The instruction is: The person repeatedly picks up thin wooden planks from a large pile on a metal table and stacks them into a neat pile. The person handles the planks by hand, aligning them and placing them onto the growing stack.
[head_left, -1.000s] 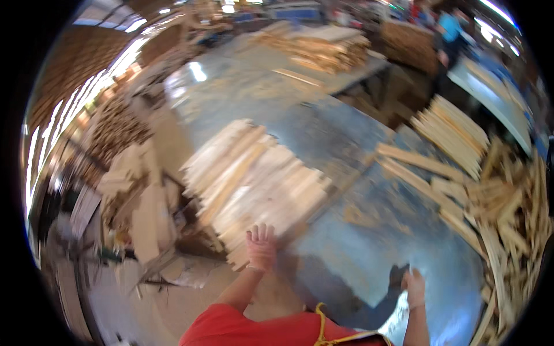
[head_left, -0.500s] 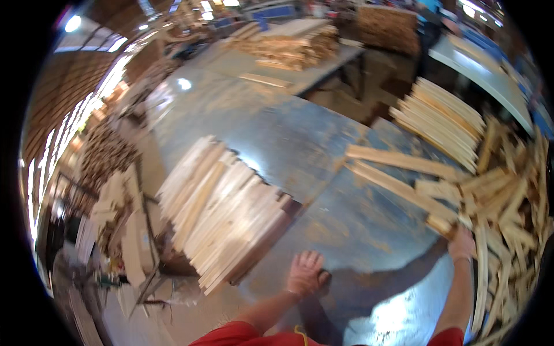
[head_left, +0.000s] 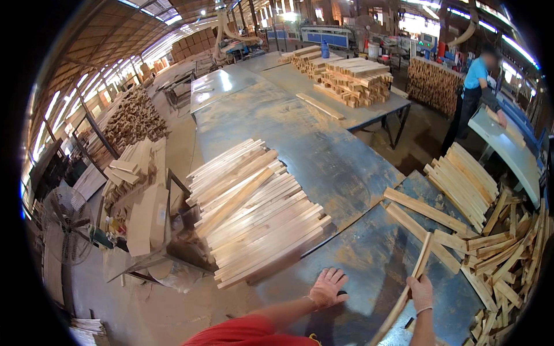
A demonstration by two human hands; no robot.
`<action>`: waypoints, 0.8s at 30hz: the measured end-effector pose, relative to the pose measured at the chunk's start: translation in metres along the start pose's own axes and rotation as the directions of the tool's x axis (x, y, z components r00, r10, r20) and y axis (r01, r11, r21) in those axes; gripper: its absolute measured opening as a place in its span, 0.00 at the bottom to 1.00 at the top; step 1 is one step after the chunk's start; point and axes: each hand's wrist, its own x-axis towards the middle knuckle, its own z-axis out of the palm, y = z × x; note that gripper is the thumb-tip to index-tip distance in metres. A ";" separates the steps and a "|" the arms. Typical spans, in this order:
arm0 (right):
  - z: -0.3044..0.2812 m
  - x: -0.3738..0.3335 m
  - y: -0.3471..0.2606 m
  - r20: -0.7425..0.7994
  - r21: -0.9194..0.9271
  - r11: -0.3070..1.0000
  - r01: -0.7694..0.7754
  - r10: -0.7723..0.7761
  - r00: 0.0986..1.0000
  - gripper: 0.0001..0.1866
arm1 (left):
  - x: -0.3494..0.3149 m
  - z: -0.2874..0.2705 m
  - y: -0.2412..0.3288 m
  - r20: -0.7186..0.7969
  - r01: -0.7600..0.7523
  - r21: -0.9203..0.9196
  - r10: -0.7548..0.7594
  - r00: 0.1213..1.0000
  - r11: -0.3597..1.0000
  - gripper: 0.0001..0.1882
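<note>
R hand (head_left: 420,291) has fingers curled snugly round 1 wood strip (head_left: 398,309), approx mid-length. Strip's over the nr end of the table (head_left: 352,245), slanting, nr end running down to the bottom edge of view; can't tell if any of it touches the tabletop. L hand (head_left: 329,286) is palm down, fingers spread, looks to be resting on the table w/ nothing in it AFAICT.

Handling-wise, I'd say strip's light for its length, stiff, prob. dry & grippy, tho sawdust could make it slide a bit. Not fragile, but thin, so a hard bend might snap it; edges may splinter. Best hold: mid-length, thumb 1 side, fingers the other, so both ends balance.

Containers: blue bottle (head_left: 325,51) stands atop the far stack (head_left: 360,72), contents unreadable from here. White bucket (head_left: 374,51) further back; can't see inside. Rack (head_left: 180,182) on the left carries short wood bits (head_left: 124,173) etc. Loose pile (head_left: 508,254) on the right isn't boxed AFAICT, just heaped.
</note>
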 end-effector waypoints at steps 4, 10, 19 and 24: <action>0.099 -0.028 -0.026 -0.083 0.722 0.689 -0.063 0.177 0.981 0.14 | -0.023 -0.046 0.021 0.339 0.226 -0.555 -0.031 0.940 0.801 0.45; 0.176 -0.106 -0.025 -0.014 0.734 0.679 0.031 -0.031 0.999 0.34 | -0.067 -0.173 -0.065 0.352 0.317 -0.219 -0.229 0.908 0.923 0.25; 0.118 -0.215 0.057 0.030 0.044 0.997 -0.065 0.064 0.998 0.40 | -0.146 -0.139 -0.348 -0.215 -0.088 0.314 0.161 0.963 0.945 0.27; 0.012 -0.227 0.101 -0.260 0.081 0.968 -0.237 0.250 0.933 0.34 | -0.096 -0.126 -0.254 -0.242 0.238 0.490 -0.131 0.961 0.839 0.42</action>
